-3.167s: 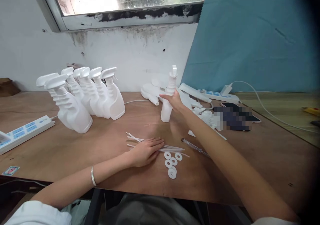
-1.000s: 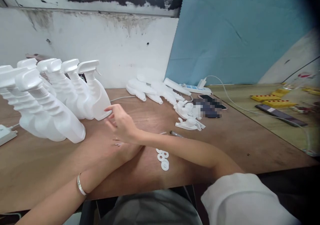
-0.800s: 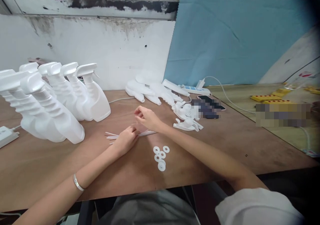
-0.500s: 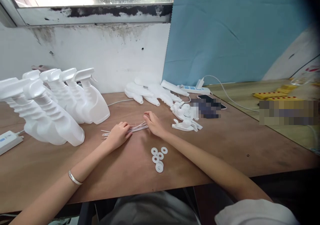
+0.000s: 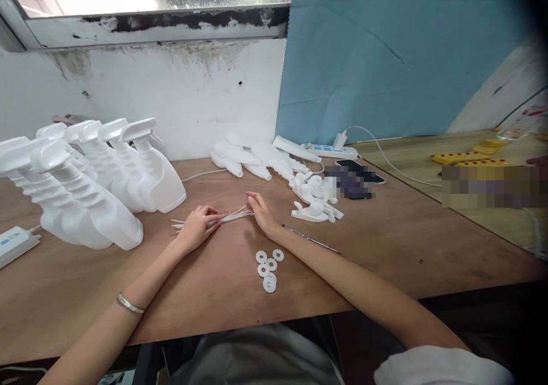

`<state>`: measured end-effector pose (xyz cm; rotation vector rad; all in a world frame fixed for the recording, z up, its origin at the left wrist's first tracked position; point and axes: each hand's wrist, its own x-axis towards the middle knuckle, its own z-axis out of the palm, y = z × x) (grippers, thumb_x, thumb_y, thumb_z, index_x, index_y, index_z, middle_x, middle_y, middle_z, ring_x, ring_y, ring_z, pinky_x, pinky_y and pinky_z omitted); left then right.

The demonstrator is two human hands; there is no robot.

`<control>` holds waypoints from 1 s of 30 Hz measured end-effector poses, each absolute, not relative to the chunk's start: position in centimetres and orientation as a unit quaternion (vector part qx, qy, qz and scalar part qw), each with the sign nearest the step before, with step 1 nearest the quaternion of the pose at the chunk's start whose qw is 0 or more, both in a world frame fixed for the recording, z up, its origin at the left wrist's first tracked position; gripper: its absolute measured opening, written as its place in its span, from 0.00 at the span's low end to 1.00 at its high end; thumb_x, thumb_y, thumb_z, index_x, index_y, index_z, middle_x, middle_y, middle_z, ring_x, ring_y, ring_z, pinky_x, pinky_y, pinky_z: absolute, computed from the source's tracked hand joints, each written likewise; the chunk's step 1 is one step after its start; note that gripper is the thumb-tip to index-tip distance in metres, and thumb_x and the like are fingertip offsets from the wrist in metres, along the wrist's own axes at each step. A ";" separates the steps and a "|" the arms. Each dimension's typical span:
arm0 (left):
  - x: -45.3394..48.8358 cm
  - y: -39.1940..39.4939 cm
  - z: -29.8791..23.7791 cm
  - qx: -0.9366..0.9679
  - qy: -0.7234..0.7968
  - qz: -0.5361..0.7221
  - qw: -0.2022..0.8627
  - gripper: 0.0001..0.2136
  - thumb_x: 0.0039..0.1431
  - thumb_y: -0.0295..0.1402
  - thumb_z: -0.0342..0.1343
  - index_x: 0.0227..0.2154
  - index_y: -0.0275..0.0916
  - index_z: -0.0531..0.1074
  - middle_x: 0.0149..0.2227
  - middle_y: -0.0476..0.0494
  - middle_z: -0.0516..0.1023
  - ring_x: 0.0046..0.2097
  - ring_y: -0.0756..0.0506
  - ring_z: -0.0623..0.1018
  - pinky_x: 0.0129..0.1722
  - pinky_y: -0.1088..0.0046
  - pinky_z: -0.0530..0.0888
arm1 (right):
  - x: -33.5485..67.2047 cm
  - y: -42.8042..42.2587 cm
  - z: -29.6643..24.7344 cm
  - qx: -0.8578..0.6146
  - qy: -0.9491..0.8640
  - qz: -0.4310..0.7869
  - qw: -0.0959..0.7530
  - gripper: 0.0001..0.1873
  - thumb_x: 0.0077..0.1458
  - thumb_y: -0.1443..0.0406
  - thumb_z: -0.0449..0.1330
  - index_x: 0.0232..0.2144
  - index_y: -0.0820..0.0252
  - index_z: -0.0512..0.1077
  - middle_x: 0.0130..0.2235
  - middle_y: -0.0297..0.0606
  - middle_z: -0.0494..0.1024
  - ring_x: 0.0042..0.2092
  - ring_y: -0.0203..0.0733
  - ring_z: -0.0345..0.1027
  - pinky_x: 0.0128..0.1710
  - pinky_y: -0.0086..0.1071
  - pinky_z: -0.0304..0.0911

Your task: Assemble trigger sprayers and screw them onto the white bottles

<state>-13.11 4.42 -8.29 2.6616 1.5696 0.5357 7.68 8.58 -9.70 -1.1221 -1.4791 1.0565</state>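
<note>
A bundle of thin white plastic tubes lies on the brown wooden table. My left hand curls its fingers around the bundle's left part. My right hand pinches the bundle's right end with fingers pressed together. Several white ring washers lie just in front of my right forearm. A thin metal rod lies on the table to the right of that forearm.
Several white trigger spray bottles stand at the left. Empty white bottles and loose trigger heads lie at the back centre. A white power strip sits at far left, another by the blue board.
My right hand set a spray bottle among those at the left, then came back to the tubes. Both hands now hold the bundle, and the camera has shifted slightly.
</note>
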 end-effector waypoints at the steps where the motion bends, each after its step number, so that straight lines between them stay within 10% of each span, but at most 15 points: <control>1: -13.1 4.5 -8.5 0.850 0.498 0.174 0.002 0.14 0.59 0.38 0.45 0.44 0.47 0.71 0.41 0.42 0.70 0.41 0.45 0.68 0.41 0.67 0.67 | 7.7 8.7 -9.8 -0.451 -0.601 0.448 0.484 0.16 0.54 0.57 0.45 0.42 0.56 0.64 0.44 0.36 0.69 0.46 0.39 0.61 0.49 0.36 0.55; 30: -12.6 3.8 -8.3 0.857 0.457 0.226 0.074 0.14 0.58 0.35 0.46 0.44 0.40 0.70 0.42 0.39 0.68 0.44 0.44 0.67 0.46 0.64 0.66 | 7.1 7.4 -9.1 -0.318 -0.510 0.646 0.471 0.09 0.49 0.63 0.53 0.35 0.58 0.66 0.44 0.38 0.72 0.52 0.38 0.61 0.53 0.35 0.55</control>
